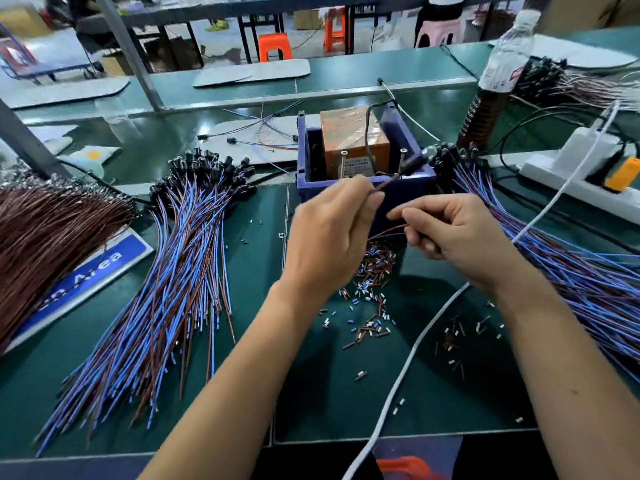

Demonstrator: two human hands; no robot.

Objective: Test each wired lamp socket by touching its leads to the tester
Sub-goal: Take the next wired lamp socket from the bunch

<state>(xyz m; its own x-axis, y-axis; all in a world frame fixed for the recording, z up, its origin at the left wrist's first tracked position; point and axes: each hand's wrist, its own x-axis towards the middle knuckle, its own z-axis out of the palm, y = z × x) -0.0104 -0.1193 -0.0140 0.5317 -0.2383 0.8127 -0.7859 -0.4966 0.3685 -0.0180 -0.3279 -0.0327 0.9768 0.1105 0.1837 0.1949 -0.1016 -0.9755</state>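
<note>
The tester [353, 140] is an orange block inside a blue box [408, 183] at the middle of the green table, with two upright screws [402, 161] on its front edge. My left hand [332, 237] pinches a brown lead [389, 183] whose tip reaches toward the right screw. My right hand [450, 230] pinches the brown and blue wires [388, 233] of the same socket lower down. A fan of wired sockets [180, 278] with blue and brown leads lies at the left. Another pile of wired sockets [561, 258] lies at the right.
Cut bits of wire insulation [370, 289] litter the mat below my hands. A white cable [415, 348] crosses the mat to a power strip [581, 174] at the right. A bottle [495, 77] stands behind it. A brown wire bundle [41, 237] covers a blue sign [104, 265].
</note>
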